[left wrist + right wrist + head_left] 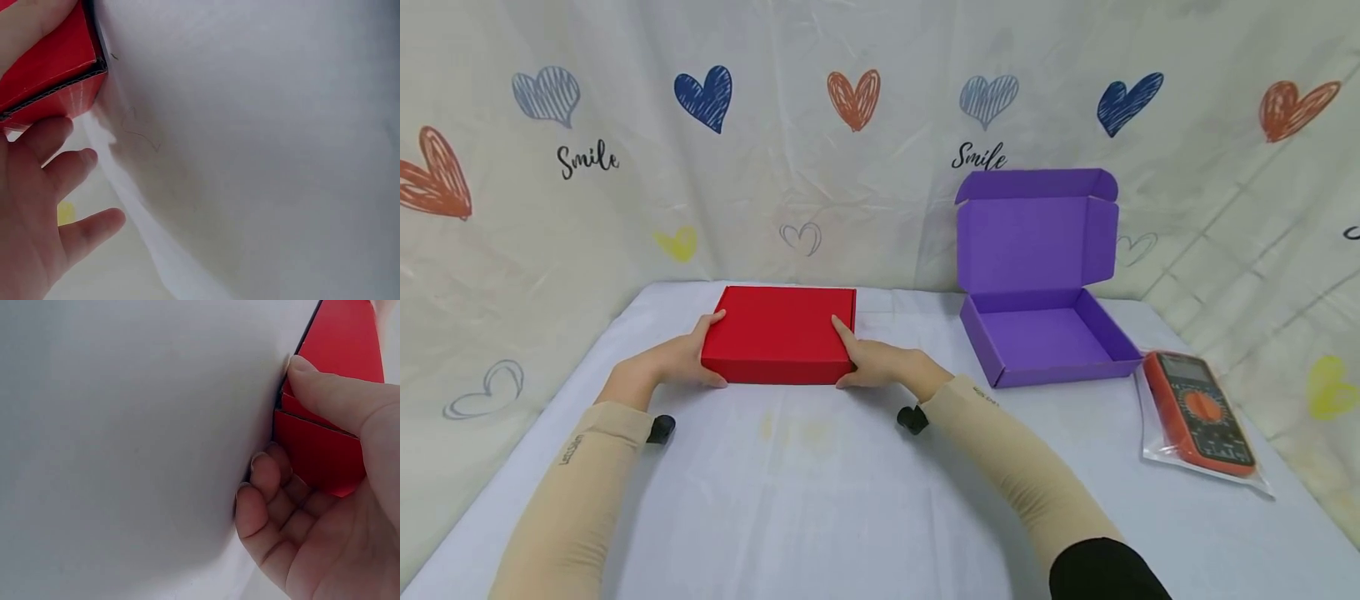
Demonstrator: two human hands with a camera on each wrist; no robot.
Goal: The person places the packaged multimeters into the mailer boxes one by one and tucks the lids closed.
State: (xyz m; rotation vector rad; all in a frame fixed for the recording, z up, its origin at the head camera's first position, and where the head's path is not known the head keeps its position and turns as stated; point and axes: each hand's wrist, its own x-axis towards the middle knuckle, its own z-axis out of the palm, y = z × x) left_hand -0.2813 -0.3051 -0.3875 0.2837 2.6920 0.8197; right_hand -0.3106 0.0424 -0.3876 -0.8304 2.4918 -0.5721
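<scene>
A closed red box lies on the white cloth, with a hand at each of its sides. The left hand grips its left side, thumb by the top edge; in the left wrist view this hand has its other fingers spread beside the red box. At the right side the right hand holds the box, thumb on the lid in the head view. The right wrist view shows the right hand with curled fingers at the lower part of the red box.
An open purple box, its lid raised, stands at the back right. Nearer the right edge, an orange and black multimeter lies in a clear bag. A white curtain with printed hearts hangs behind the table.
</scene>
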